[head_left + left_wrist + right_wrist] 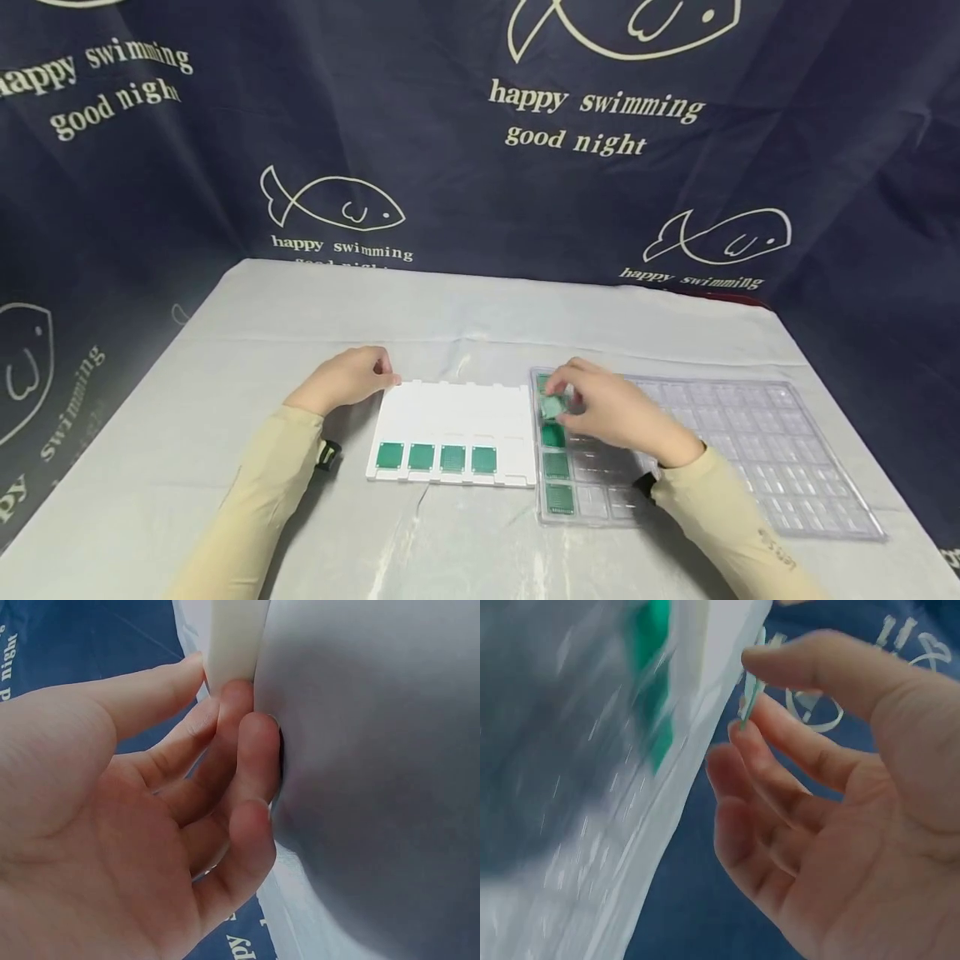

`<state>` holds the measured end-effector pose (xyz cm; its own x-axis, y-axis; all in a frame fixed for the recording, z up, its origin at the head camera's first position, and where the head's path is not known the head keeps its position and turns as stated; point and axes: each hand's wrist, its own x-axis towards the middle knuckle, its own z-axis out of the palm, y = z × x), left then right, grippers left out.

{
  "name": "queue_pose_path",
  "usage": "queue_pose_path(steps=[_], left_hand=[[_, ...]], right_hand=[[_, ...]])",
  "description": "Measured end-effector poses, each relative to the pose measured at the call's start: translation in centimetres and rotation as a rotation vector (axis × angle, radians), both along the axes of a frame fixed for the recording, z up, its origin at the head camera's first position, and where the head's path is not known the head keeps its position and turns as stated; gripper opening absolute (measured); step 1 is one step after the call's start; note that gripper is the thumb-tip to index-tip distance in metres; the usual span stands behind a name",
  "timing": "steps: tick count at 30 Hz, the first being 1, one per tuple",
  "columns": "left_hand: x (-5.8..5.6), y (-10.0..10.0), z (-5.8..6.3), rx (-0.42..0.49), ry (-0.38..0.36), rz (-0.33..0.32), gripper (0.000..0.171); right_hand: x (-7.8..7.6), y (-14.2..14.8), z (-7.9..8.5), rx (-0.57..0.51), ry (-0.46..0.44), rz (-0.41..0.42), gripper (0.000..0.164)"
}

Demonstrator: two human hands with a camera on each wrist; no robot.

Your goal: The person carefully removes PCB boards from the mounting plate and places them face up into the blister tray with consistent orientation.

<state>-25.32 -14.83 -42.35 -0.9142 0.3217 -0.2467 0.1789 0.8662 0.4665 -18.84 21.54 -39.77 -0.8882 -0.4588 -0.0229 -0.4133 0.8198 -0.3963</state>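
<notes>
My right hand point(611, 408) pinches a small square green circuit board point(552, 407) between thumb and fingertips, over the left column of a clear plastic compartment tray point(750, 467). Edge-on, that circuit board point(751, 701) looks thin in the right wrist view. More green boards point(558, 498) lie in the same column. To the left is a flat white tray point(450, 408) with a row of green boards point(452, 458) along its near side. At its far left corner, my left hand point(348, 379) holds the edge; the left wrist view shows thumb and fingertips at the white edge point(236, 645).
A pale grey cloth covers the table point(465, 325). Behind it and at the sides hangs a dark blue curtain point(450, 100) with fish drawings and lettering. The two trays stand side by side, the clear one reaching far to the right.
</notes>
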Motion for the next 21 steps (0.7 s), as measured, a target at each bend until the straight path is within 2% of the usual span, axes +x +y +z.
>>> queue_pose_path(steps=[3, 9, 15, 21], left_hand=[[0.1, 0.0, 0.2, 0.000, -0.007, -0.004, 0.020], [0.1, 0.1, 0.5, -0.009, 0.007, -0.001, 0.020], [0.0, 0.2, 0.3, -0.006, 0.002, -0.005, 0.020], [0.0, 0.1, 0.4, -0.010, -0.002, 0.002, 0.020]], right_hand=[[-0.9, 1.4, 0.0, -0.002, 0.037, -0.064, 0.029], [-2.3, 3.4, -0.7, -0.016, 0.049, -0.149, 0.028], [-3.0, 4.0, -2.0, -0.036, 0.018, -0.164, 0.026], [-3.3, 3.9, -2.4, -0.063, 0.007, -0.152, 0.027]])
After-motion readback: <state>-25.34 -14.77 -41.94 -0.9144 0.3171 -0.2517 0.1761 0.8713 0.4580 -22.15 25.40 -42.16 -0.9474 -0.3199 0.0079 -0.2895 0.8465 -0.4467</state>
